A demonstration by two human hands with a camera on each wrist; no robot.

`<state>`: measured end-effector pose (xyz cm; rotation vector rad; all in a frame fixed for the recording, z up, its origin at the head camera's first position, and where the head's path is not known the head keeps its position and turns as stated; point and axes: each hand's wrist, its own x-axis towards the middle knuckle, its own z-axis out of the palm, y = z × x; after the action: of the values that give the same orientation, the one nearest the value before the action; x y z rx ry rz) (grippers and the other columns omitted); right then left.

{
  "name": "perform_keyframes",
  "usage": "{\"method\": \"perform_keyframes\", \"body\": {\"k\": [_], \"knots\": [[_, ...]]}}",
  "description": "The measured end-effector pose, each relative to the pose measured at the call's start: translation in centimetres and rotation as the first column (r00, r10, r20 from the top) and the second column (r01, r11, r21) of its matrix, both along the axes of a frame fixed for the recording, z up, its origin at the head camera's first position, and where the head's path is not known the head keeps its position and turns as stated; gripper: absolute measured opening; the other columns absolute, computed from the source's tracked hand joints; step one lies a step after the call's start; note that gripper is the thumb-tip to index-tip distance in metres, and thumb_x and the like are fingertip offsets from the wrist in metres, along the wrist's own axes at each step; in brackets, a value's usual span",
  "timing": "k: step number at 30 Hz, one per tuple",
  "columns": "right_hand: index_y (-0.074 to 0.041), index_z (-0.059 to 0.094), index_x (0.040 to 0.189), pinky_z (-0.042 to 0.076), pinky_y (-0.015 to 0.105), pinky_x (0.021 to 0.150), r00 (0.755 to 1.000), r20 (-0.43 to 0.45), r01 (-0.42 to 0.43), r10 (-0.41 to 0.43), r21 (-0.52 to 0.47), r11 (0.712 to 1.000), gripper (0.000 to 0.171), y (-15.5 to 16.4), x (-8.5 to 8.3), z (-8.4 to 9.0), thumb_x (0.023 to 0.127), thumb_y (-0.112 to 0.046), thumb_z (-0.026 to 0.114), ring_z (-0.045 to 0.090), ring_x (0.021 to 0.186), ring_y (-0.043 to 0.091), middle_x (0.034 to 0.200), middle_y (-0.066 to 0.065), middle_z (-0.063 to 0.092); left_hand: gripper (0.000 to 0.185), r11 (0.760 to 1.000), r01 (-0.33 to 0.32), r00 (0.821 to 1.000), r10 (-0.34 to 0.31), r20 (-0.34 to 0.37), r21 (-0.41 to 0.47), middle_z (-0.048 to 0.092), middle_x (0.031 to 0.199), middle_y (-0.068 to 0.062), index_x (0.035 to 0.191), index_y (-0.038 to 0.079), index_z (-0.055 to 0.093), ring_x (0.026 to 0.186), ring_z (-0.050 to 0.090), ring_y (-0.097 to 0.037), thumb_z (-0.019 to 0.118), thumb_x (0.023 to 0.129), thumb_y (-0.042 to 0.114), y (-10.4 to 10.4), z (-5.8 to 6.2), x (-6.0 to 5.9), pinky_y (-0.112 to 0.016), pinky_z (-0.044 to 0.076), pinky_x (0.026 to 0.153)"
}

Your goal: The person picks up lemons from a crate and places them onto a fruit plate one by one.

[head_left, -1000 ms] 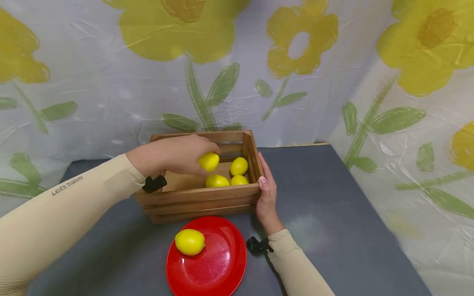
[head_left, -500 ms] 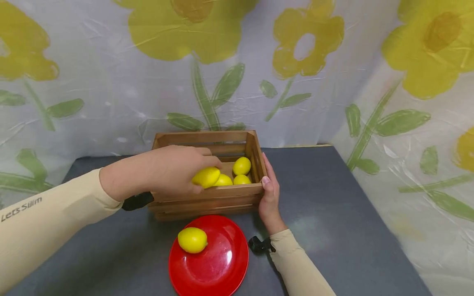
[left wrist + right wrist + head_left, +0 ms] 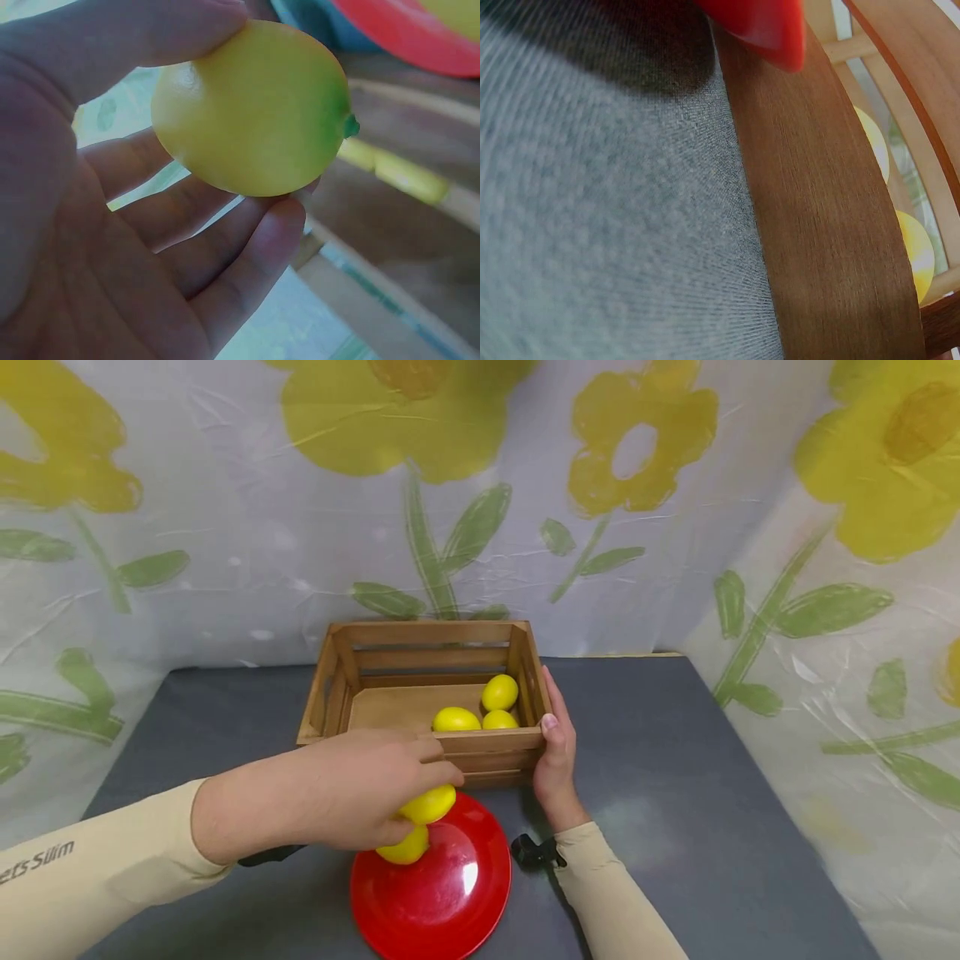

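My left hand [image 3: 345, 789] holds a yellow lemon [image 3: 431, 806] above the near-left part of a red plate [image 3: 442, 902]. In the left wrist view, thumb and fingers wrap that lemon [image 3: 251, 112], whose green tip points right. A second lemon [image 3: 405, 848] lies on the plate, partly hidden by the hand. My right hand [image 3: 557, 768] grips the right side of a slatted wooden crate [image 3: 427, 631], thumb at the front corner. Inside the crate's right end are 3 lemons [image 3: 500, 692]. The right wrist view shows the crate's wood [image 3: 817, 195] but little of the hand.
The crate stands at the back of a dark grey table [image 3: 675, 810], behind the plate. A wall sheet [image 3: 300, 527] printed with yellow flowers hangs along the back and right side. Black wrist straps [image 3: 534, 852] sit on the forearms.
My left hand has lifted a lemon out of the crate and brought it toward me, over the plate. The right hand keeps its grip on the crate. The view has shifted slightly.
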<state>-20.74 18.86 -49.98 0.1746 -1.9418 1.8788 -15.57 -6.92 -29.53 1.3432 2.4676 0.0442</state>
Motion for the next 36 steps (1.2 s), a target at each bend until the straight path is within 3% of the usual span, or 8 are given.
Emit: {"method": "perform_keyframes", "body": {"k": [10,16,28,36], "knots": [[-0.031,0.041,0.168,0.028,0.065,0.126,1.000,-0.009,-0.006,0.006,0.012,1.000,0.069,0.1,0.0,0.1,0.099,-0.036,0.037,0.039,0.156,0.029,0.174,-0.004,0.038,0.059,1.000,0.030,0.999,-0.030,-0.012,0.001,0.069,0.119,0.003,0.137,0.022,0.068,0.095,0.061,-0.011,0.090,0.083,0.029,1.0,-3.0,0.1,-0.033,0.060,0.084],[-0.031,0.041,0.168,0.029,0.066,0.125,1.000,0.001,-0.025,0.025,-0.014,1.000,0.070,0.0,0.1,0.1,0.098,-0.036,0.037,0.038,0.156,0.030,0.175,-0.002,0.037,0.063,1.000,0.030,0.999,-0.030,-0.012,-0.004,0.070,0.120,0.002,0.135,0.024,0.069,0.098,0.063,-0.010,0.095,0.078,0.031,2.0,-4.6,-0.6,-0.031,0.061,0.083],[-0.034,0.038,0.169,0.030,0.067,0.125,0.999,-0.007,-0.037,0.037,0.019,0.999,0.069,0.3,0.1,0.3,0.100,-0.039,0.035,0.037,0.156,0.028,0.175,-0.006,0.036,0.063,0.998,0.062,0.995,-0.062,-0.072,0.001,0.072,0.125,-0.001,0.137,0.022,0.070,0.104,0.068,-0.016,0.095,0.079,0.032,3.7,-6.3,-1.2,-0.034,0.062,0.090],[-0.033,0.039,0.168,0.030,0.067,0.124,1.000,0.001,-0.030,0.030,0.017,0.999,0.069,0.1,0.1,0.3,0.099,-0.039,0.036,0.038,0.156,0.030,0.175,-0.005,0.036,0.063,0.997,0.067,0.997,-0.068,-0.041,-0.044,0.073,0.120,0.001,0.134,0.025,0.072,0.100,0.067,-0.014,0.097,0.077,0.033,4.5,-8.2,-1.0,-0.031,0.061,0.083]]}}
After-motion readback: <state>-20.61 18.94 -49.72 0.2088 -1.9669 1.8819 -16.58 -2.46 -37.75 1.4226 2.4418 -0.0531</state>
